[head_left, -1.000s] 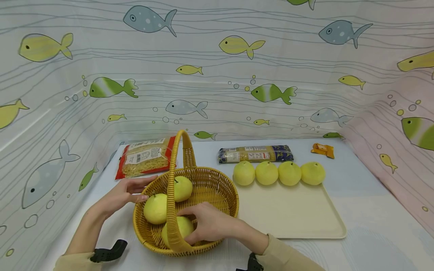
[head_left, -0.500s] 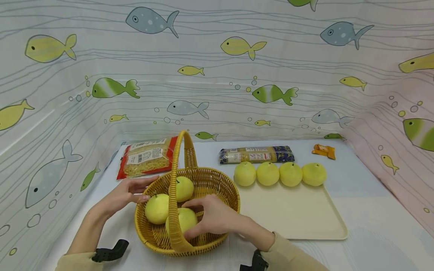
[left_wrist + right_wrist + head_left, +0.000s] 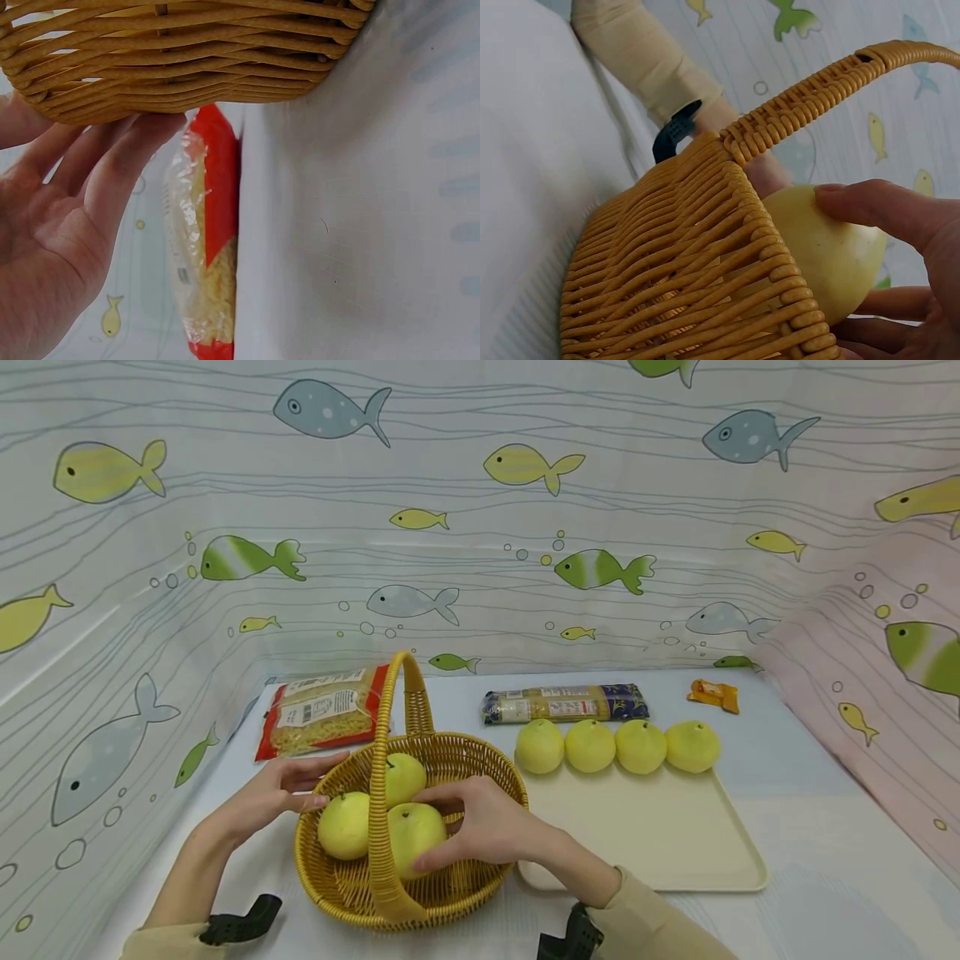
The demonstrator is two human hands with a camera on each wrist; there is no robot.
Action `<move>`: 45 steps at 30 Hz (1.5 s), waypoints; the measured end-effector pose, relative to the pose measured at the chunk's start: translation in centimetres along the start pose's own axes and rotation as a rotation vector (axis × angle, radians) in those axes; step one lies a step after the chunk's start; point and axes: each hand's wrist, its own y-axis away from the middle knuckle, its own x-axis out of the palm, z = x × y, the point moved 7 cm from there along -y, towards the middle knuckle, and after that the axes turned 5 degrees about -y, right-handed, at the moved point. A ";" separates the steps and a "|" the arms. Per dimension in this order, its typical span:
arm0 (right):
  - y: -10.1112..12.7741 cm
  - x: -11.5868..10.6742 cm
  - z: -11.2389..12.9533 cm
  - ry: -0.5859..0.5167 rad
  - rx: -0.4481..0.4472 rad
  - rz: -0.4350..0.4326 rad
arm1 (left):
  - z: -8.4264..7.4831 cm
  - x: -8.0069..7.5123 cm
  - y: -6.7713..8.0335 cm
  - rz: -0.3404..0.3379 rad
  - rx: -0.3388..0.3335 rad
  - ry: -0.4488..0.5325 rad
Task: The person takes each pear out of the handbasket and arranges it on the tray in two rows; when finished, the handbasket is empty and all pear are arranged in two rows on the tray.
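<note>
A woven yellow basket (image 3: pixel 480 881) with a tall handle (image 3: pixel 390 727) stands on the table and holds three yellow-green round fruits. My right hand (image 3: pixel 480 827) grips one fruit (image 3: pixel 416 835) inside the basket, lifted a little above the bottom; in the right wrist view the same fruit (image 3: pixel 832 251) shows behind the basket rim (image 3: pixel 705 247). My left hand (image 3: pixel 273 793) rests with straight fingers against the basket's left rim, and its fingers (image 3: pixel 112 161) touch the basket wall (image 3: pixel 180 60). Two more fruits (image 3: pixel 343 822) (image 3: pixel 407 775) lie in the basket.
A cream tray (image 3: pixel 645 835) to the right carries a row of several yellow fruits (image 3: pixel 615 745) along its far edge. Behind lie a red noodle bag (image 3: pixel 322 708), a long pasta packet (image 3: pixel 566 702) and a small orange wrapper (image 3: pixel 714 693). Fish-print curtains wall the table.
My right hand has lifted the fruit from the basket's near bottom upward and toward the middle. The left hand has stayed on the rim.
</note>
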 end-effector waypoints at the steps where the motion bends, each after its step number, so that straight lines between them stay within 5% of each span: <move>1: 0.0 0.0 0.0 0.003 0.000 0.000 | 0.0 0.0 0.0 0.000 0.001 0.002; 17: 0.3 -0.9 0.6 0.083 -0.027 -0.005 | 0.0 0.0 0.1 0.004 0.009 0.005; 45: 2.0 -6.0 2.7 -0.008 -0.066 -0.136 | 0.1 0.0 0.1 0.001 0.022 -0.021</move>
